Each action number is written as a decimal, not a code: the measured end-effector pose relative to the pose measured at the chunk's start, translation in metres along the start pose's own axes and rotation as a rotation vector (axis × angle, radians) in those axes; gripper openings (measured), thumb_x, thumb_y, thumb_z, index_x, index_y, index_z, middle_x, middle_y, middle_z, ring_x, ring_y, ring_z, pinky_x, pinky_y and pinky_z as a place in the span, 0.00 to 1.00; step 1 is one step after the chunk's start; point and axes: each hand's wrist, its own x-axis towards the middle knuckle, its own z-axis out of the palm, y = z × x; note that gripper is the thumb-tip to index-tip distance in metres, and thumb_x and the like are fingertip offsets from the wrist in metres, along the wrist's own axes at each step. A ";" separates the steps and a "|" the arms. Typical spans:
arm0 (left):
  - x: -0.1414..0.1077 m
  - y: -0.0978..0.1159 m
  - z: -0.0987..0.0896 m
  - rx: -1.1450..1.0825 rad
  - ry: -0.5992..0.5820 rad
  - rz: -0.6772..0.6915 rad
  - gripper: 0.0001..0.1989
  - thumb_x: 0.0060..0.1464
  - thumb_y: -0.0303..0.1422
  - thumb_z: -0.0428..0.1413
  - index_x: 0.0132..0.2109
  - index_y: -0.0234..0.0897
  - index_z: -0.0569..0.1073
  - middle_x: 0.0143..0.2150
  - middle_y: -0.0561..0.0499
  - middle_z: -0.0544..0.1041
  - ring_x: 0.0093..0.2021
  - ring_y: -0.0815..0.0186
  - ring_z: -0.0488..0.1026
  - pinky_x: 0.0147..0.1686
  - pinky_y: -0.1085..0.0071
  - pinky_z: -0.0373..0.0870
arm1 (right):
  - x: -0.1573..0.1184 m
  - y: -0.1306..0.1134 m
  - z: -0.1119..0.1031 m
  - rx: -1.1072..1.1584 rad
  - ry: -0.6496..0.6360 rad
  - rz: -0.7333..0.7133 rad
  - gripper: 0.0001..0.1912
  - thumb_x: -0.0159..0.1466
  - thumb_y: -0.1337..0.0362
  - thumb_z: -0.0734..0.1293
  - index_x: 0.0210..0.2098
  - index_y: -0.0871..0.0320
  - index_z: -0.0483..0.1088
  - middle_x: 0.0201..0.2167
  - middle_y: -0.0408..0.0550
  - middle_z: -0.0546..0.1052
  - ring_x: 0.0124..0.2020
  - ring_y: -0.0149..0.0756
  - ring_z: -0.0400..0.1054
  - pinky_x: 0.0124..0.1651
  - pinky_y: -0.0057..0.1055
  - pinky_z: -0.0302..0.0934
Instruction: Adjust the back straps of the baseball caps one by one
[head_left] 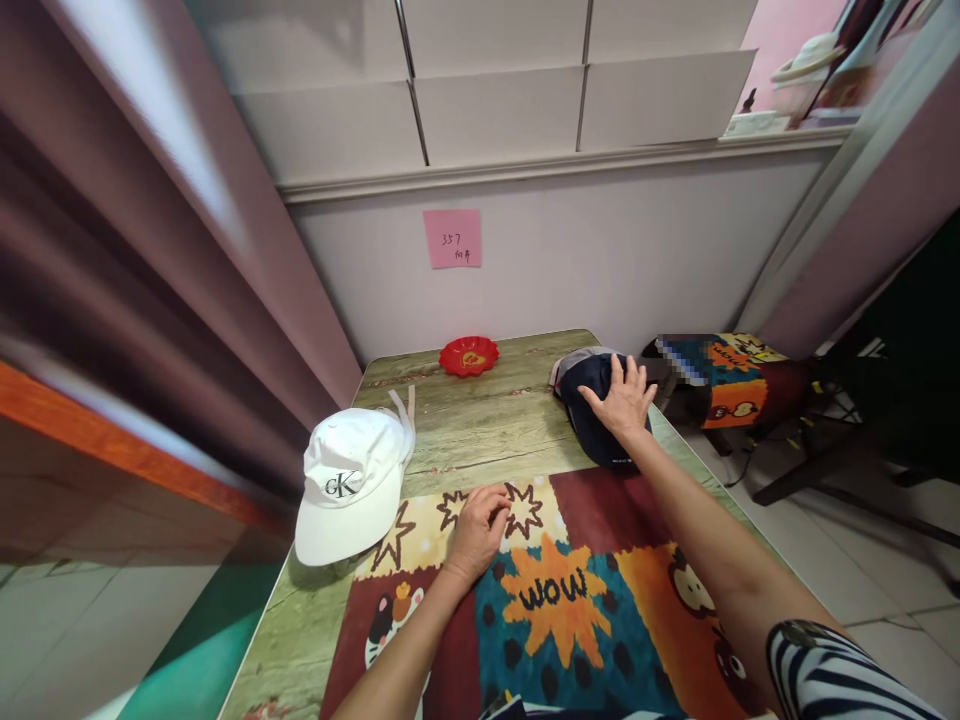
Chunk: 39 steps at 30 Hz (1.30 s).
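A white cap (351, 480) with black "CK" letters rests at the table's left side, its brim toward the front. At the right, a dark navy cap (589, 400) lies against a grey cap (568, 362) that shows partly behind it. My right hand (624, 398) is on top of the navy cap with its fingers spread. My left hand (480, 525) rests on the patterned mat (555, 600), its fingers bent and drawn together, and no object shows in it.
A red scalloped dish (469, 357) stands at the back of the wooden table (480, 430). Behind it is a wall with a pink note (453, 239). Curtains hang on both sides. A stool with a patterned cover (739, 385) stands beyond the right edge.
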 end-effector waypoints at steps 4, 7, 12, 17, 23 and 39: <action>-0.001 0.001 0.000 -0.009 -0.006 -0.010 0.08 0.59 0.25 0.54 0.35 0.40 0.76 0.44 0.47 0.80 0.50 0.59 0.75 0.54 0.58 0.69 | 0.006 -0.001 0.015 0.005 -0.099 0.053 0.47 0.63 0.36 0.60 0.73 0.54 0.48 0.72 0.61 0.54 0.67 0.65 0.49 0.61 0.61 0.51; 0.000 0.001 0.000 -0.019 -0.003 -0.015 0.08 0.59 0.25 0.54 0.35 0.40 0.76 0.44 0.47 0.80 0.49 0.59 0.74 0.54 0.58 0.69 | 0.006 0.000 0.021 -0.006 -0.078 0.065 0.47 0.63 0.37 0.61 0.73 0.54 0.47 0.71 0.62 0.55 0.66 0.65 0.50 0.61 0.62 0.52; -0.002 0.001 0.002 -0.030 0.009 -0.012 0.08 0.58 0.24 0.54 0.35 0.40 0.76 0.43 0.48 0.80 0.49 0.60 0.74 0.54 0.58 0.69 | 0.003 -0.007 0.001 0.061 -0.052 0.071 0.46 0.64 0.38 0.61 0.72 0.58 0.51 0.71 0.65 0.56 0.68 0.67 0.49 0.63 0.68 0.46; -0.005 0.002 0.007 -0.031 0.035 -0.019 0.08 0.56 0.23 0.55 0.34 0.40 0.76 0.43 0.48 0.81 0.48 0.60 0.75 0.52 0.60 0.70 | -0.043 -0.047 -0.024 0.416 0.212 -0.105 0.37 0.68 0.43 0.59 0.68 0.59 0.58 0.67 0.62 0.63 0.69 0.54 0.55 0.67 0.57 0.49; -0.008 -0.003 0.013 -0.010 0.034 0.005 0.08 0.54 0.23 0.56 0.34 0.39 0.77 0.43 0.48 0.81 0.48 0.61 0.76 0.55 0.60 0.70 | -0.139 -0.106 0.009 1.131 -0.335 0.190 0.31 0.66 0.39 0.58 0.41 0.61 0.75 0.40 0.58 0.81 0.35 0.46 0.79 0.40 0.40 0.72; 0.022 -0.045 -0.183 0.489 0.775 -0.463 0.21 0.51 0.35 0.64 0.53 0.38 0.74 0.61 0.40 0.71 0.63 0.50 0.66 0.63 0.56 0.61 | -0.167 -0.102 0.043 0.966 -0.484 0.063 0.29 0.62 0.39 0.64 0.39 0.60 0.79 0.30 0.53 0.83 0.35 0.46 0.78 0.40 0.36 0.69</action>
